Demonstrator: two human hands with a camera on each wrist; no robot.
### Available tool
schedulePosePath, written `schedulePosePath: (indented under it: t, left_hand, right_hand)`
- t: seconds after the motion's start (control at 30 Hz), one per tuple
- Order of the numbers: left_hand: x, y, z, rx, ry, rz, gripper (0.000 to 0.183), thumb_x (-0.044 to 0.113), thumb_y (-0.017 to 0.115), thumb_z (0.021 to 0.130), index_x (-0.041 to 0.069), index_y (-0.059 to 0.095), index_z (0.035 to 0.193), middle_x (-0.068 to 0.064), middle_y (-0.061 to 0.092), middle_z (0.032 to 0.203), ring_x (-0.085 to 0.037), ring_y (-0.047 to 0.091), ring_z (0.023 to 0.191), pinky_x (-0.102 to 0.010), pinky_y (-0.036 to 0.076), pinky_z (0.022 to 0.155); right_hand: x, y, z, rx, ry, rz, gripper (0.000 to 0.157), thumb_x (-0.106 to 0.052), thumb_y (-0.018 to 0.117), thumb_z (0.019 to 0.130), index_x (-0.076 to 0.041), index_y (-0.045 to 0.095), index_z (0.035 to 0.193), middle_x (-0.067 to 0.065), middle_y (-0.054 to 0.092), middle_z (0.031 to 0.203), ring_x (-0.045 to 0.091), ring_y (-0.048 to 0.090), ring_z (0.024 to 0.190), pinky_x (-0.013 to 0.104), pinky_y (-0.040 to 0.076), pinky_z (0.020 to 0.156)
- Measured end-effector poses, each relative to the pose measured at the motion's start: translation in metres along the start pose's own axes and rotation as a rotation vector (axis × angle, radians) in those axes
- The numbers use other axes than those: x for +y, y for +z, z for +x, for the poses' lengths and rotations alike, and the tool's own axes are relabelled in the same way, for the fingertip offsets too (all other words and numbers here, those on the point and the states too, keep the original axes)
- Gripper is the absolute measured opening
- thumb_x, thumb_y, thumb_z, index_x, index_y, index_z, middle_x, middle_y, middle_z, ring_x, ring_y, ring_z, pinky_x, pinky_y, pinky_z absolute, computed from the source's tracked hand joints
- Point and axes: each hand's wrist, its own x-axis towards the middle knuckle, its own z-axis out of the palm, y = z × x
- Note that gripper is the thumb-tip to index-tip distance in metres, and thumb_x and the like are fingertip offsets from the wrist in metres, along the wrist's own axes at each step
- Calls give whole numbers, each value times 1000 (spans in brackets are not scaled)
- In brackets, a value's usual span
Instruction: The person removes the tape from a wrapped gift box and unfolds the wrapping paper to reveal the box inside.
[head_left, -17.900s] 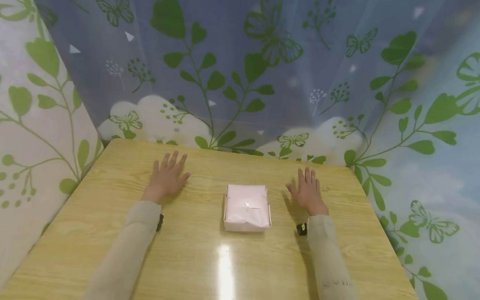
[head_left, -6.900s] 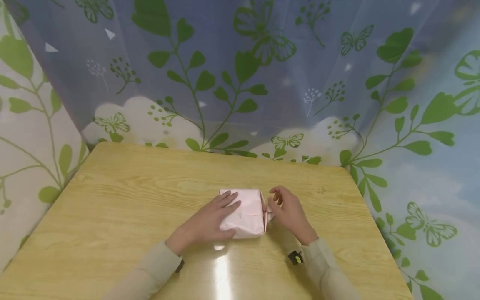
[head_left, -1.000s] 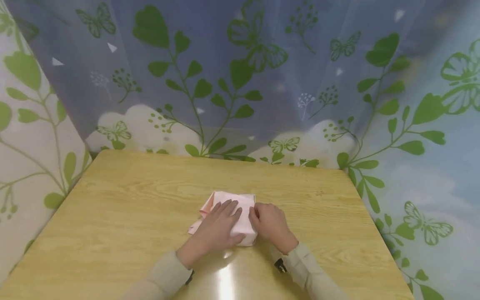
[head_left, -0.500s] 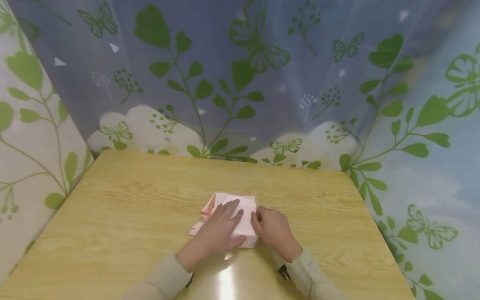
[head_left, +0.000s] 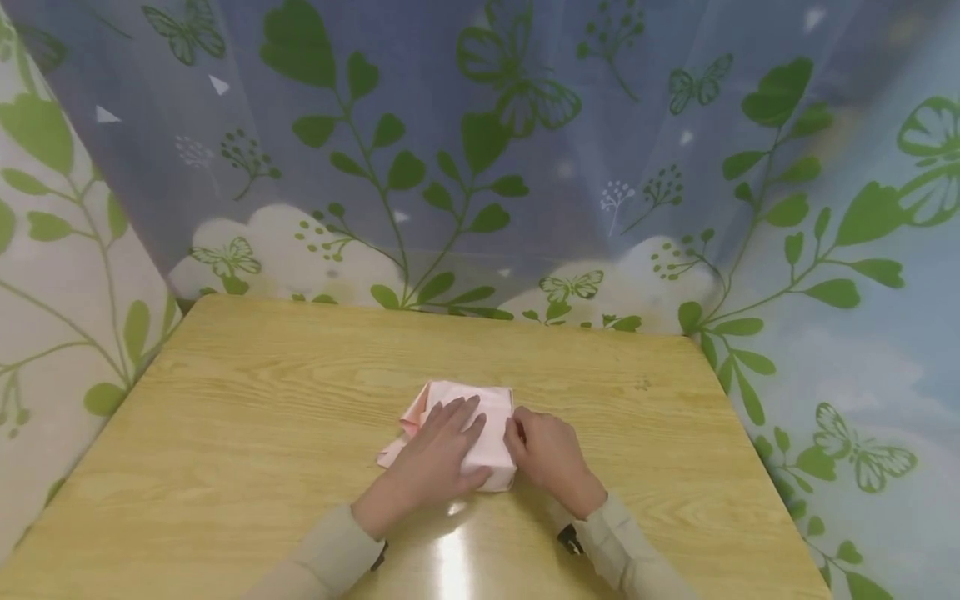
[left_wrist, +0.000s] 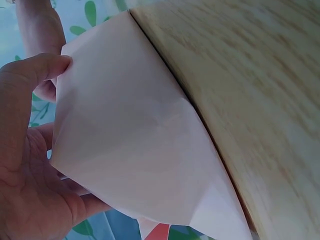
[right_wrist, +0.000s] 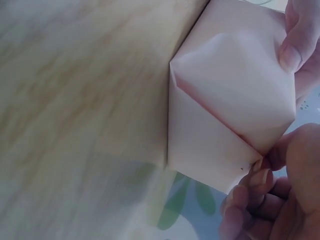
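Note:
A box-shaped parcel in pale pink wrapping paper [head_left: 491, 429] sits on the wooden table. My left hand [head_left: 431, 462] rests across its top with fingers spread, the thumb at its near edge. Loose paper flaps [head_left: 415, 414] stick out at the parcel's left end, showing a deeper pink inside. At the right end my right hand [head_left: 551, 454] has curled fingers. In the right wrist view, the thumb and fingers of that right hand [right_wrist: 280, 190] pinch the point of a folded paper flap [right_wrist: 210, 135]. What lies inside the wrapping is hidden.
The yellow wood-grain table [head_left: 285, 367] carries the parcel near its middle. Fabric curtains with green leaves and butterflies [head_left: 450, 167] enclose the back and both sides. Each wrist wears a small black camera, the right one [head_left: 570, 540] showing below the sleeve.
At first both hands lay apart beside the wrapped parcel. Later the right hand worked at loose paper on its right end; now loose flaps show at the left. The last second shows almost no motion.

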Motion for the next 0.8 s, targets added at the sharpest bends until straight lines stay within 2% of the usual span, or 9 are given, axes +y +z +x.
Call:
schedulePosePath:
  t: [0.5,0.8]
  left_hand:
    - [2,1,0,5,4,12,73,51,69,91,0,58,141,-21,43,156,-41,42,142,-62,33,118]
    - [1,-2,1,19,6,9,72,49,70,90,-2,57,141,-23,45,155,-42,44,141,-64,33,117]
  right_hand:
    - [9,-2,-7,13,21,21,30,-18,59,99,-19,52,70,-11,44,56,4,40,48,22,34,43]
    - [18,-2,-9,55,13,44,22,-17,61,99,-17,60,77,-11,49,59,4,43,50,23,37,45]
